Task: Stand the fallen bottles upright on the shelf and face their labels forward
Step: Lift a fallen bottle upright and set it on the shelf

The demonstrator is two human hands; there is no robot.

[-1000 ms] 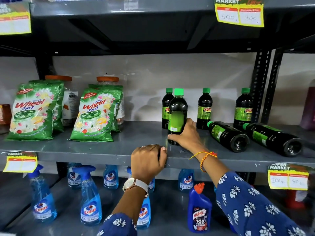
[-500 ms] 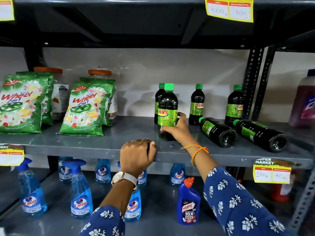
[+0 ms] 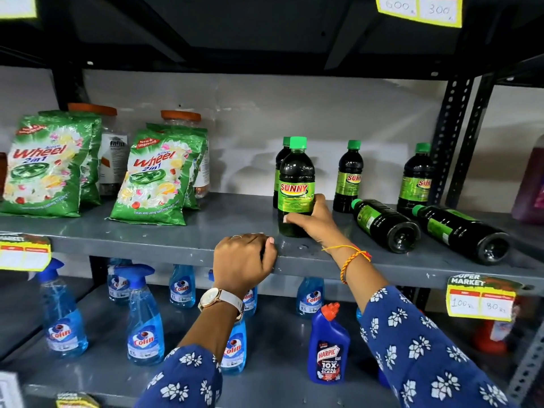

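A dark Sunny bottle (image 3: 295, 184) with a green cap stands upright near the front of the grey shelf (image 3: 182, 240), its label facing me. My right hand (image 3: 313, 220) grips its lower body. Three more Sunny bottles stand upright behind: one (image 3: 278, 166) half hidden by the held bottle, one in the middle (image 3: 348, 178) and one at the right (image 3: 416, 178). Two bottles lie on their sides, bases toward me: the nearer-left one (image 3: 385, 223) and the right one (image 3: 462, 234). My left hand (image 3: 244, 260) clasps the shelf's front edge.
Green Wheel detergent bags (image 3: 159, 175) and orange-lidded jars (image 3: 179, 117) fill the shelf's left half. Blue Colin spray bottles (image 3: 144, 319) and a Harpic bottle (image 3: 328, 346) stand on the lower shelf. A black upright post (image 3: 450, 136) bounds the right side. Yellow price tags (image 3: 481, 300) hang from the shelf edges.
The held bottle has been turned so its Sunny label now faces forward; a second ago its plain back showed. My right hand has slid lower around it. My left hand stays on the shelf edge.
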